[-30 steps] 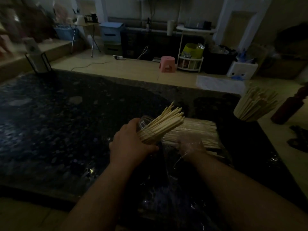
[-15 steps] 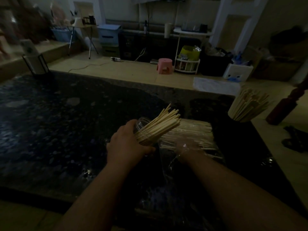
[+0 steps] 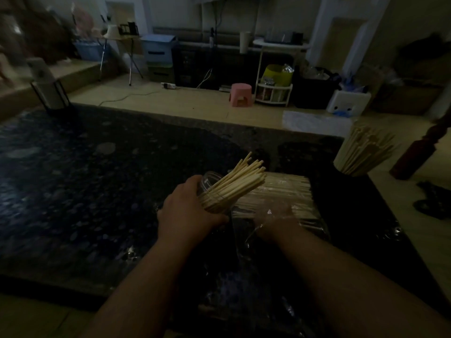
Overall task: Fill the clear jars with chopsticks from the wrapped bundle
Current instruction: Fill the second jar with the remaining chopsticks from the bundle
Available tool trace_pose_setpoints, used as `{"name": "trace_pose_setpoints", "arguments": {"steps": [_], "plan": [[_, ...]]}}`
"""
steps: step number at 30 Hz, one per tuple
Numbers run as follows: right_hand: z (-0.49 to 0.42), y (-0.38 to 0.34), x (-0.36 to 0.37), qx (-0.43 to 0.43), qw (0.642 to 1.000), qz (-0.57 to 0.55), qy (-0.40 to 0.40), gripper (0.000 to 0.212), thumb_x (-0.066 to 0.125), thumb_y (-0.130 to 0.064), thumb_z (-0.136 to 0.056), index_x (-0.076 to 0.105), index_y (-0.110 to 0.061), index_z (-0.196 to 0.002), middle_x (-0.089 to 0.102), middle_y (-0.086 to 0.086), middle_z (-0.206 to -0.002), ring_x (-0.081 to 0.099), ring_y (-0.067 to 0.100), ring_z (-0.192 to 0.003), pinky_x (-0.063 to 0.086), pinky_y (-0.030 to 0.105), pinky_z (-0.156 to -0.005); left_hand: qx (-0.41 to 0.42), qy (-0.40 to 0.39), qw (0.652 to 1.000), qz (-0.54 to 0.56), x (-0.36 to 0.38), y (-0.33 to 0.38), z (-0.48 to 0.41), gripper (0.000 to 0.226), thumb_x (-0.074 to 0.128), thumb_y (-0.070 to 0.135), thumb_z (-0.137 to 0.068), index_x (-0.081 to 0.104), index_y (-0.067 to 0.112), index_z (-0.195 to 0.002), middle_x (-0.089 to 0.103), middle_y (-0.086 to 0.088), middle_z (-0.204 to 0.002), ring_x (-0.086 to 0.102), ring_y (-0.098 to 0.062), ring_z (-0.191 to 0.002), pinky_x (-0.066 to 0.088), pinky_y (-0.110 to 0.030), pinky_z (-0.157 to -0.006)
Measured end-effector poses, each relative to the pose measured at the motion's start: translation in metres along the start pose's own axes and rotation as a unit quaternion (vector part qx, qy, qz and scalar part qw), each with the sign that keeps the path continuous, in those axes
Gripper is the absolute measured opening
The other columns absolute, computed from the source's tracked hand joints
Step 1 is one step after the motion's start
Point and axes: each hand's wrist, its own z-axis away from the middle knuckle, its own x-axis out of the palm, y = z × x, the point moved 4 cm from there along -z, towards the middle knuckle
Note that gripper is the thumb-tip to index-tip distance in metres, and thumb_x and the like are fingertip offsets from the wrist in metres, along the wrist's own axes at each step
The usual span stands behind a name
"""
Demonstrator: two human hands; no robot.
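I have the left grip (image 3: 188, 211) curled round the clear plastic jar (image 3: 210, 181), which is tipped with its mouth toward 1 o'clock. A sheaf of pale wooden chopsticks (image 3: 239, 184) fans out of it. The wrapped bundle of chopsticks (image 3: 288, 191) lies flat on the dark speckled bench (image 3: 97, 191) just beyond the jar, at 1 o'clock. The right grip (image 3: 275, 223) rests at the bundle's near end under crinkled clear film, and in this dim light I cannot tell whether its fingers are spread or pinching sticks.

My main worry is the tilt: leaned any lower, the loose sheaf could slide out across the bench. The fanned tips also crowd the mouth, so a fresh handful pushed in crooked may jam or lever others out. The film could snag my fingers and drag extra sticks along. A packed jar of chopsticks (image 3: 363, 152) stands at 2 o'clock near the bench's edge, and I judge a wide swing of the right arm could topple it
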Motion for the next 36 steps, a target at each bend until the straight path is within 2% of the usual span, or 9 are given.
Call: {"name": "trace_pose_setpoints", "arguments": {"steps": [5, 7, 10, 15, 19, 21, 25, 30, 36], "plan": [[0.004, -0.002, 0.012, -0.004, 0.999, 0.021, 0.024, 0.065, 0.045, -0.048, -0.096, 0.029, -0.01, -0.146, 0.028, 0.016, -0.153, 0.024, 0.034, -0.14, 0.008, 0.048, -0.117, 0.002, 0.003, 1.0, 0.008, -0.004, 0.0, 0.0, 0.102, 0.085, 0.055, -0.047, 0.039, 0.038, -0.136, 0.054, 0.006, -0.124, 0.053, -0.019, -0.113, 0.048, -0.05, -0.093], [0.008, -0.003, 0.01, 0.012, 0.999, -0.037, 0.032, 0.06, 0.041, -0.041, -0.099, 0.025, -0.01, -0.147, 0.029, 0.017, -0.152, 0.03, 0.034, -0.138, 0.016, 0.047, -0.117, 0.004, 0.006, 1.0, 0.013, -0.006, 0.0, 0.0, 0.101, 0.086, 0.054, -0.047, 0.04, 0.038, -0.135, 0.054, 0.007, -0.123, 0.053, -0.019, -0.112, 0.048, -0.05, -0.093], [0.015, -0.008, 0.009, -0.011, 0.996, -0.082, 0.038, 0.065, 0.04, -0.052, -0.097, 0.021, -0.02, -0.15, 0.034, 0.011, -0.151, 0.036, 0.031, -0.136, 0.025, 0.044, -0.112, 0.004, 0.004, 1.0, 0.015, -0.007, 0.001, 0.0, 0.1, 0.085, 0.054, -0.048, 0.04, 0.039, -0.135, 0.054, 0.006, -0.123, 0.054, -0.019, -0.112, 0.048, -0.049, -0.092], [0.036, -0.011, 0.022, -0.056, 0.986, -0.082, 0.134, 0.043, 0.037, -0.041, -0.102, 0.037, -0.031, -0.144, 0.047, 0.001, -0.144, 0.047, 0.022, -0.129, 0.034, 0.032, -0.107, 0.004, -0.003, 1.0, 0.018, -0.009, 0.004, 0.003, 0.102, 0.086, 0.054, -0.048, 0.039, 0.037, -0.137, 0.054, 0.004, -0.124, 0.054, -0.022, -0.111, 0.048, -0.052, -0.092], [0.052, -0.001, 0.035, -0.034, 0.985, -0.112, 0.126, 0.028, 0.049, -0.035, -0.095, 0.06, -0.026, -0.119, 0.062, 0.005, -0.126, 0.059, 0.026, -0.113, 0.046, 0.035, -0.099, 0.007, -0.001, 1.0, 0.008, -0.012, 0.006, 0.007, 0.104, 0.087, 0.054, -0.048, 0.038, 0.036, -0.139, 0.054, 0.002, -0.127, 0.054, -0.023, -0.114, 0.047, -0.053, -0.094], [0.071, -0.002, 0.027, -0.061, 0.986, -0.073, 0.14, 0.029, 0.043, -0.03, -0.099, 0.057, -0.024, -0.124, 0.059, 0.003, -0.127, 0.056, 0.025, -0.114, 0.043, 0.033, -0.097, 0.007, -0.004, 1.0, 0.002, -0.013, 0.007, 0.009, 0.105, 0.087, 0.054, -0.049, 0.038, 0.035, -0.139, 0.054, 0.001, -0.128, 0.053, -0.024, -0.115, 0.046, -0.053, -0.095], [0.099, 0.002, 0.01, -0.089, 0.971, -0.142, 0.172, 0.035, 0.043, -0.04, -0.099, 0.053, -0.036, -0.132, 0.053, -0.004, -0.135, 0.049, 0.019, -0.122, 0.036, 0.026, -0.099, 0.011, -0.009, 1.0, -0.013, -0.013, 0.01, 0.015, 0.105, 0.088, 0.053, -0.049, 0.039, 0.035, -0.139, 0.054, 0.0, -0.128, 0.053, -0.024, -0.115, 0.046, -0.05, -0.095], [0.123, 0.002, -0.014, -0.07, 0.965, -0.153, 0.202, 0.025, 0.043, -0.041, -0.095, 0.059, -0.026, -0.106, 0.063, 0.004, -0.11, 0.059, 0.026, -0.099, 0.042, 0.033, -0.076, 0.012, -0.017, 1.0, -0.01, -0.013, 0.013, 0.021, 0.098, 0.085, 0.057, -0.048, 0.041, 0.037, -0.133, 0.055, 0.003, -0.123, 0.054, -0.022, -0.111, 0.047, -0.053, -0.094], [0.14, 0.004, -0.045, -0.104, 0.936, -0.118, 0.314, 0.017, 0.047, -0.041, -0.088, 0.054, -0.025, -0.088, 0.066, 0.001, -0.092, 0.062, 0.026, -0.083, 0.039, 0.031, -0.063, -0.007, -0.022, 0.999, -0.026, -0.015, 0.009, 0.022, 0.098, 0.084, 0.056, -0.047, 0.041, 0.034, -0.132, 0.053, 0.001, -0.122, 0.053, -0.024, -0.11, 0.046, -0.053, -0.093]]}}
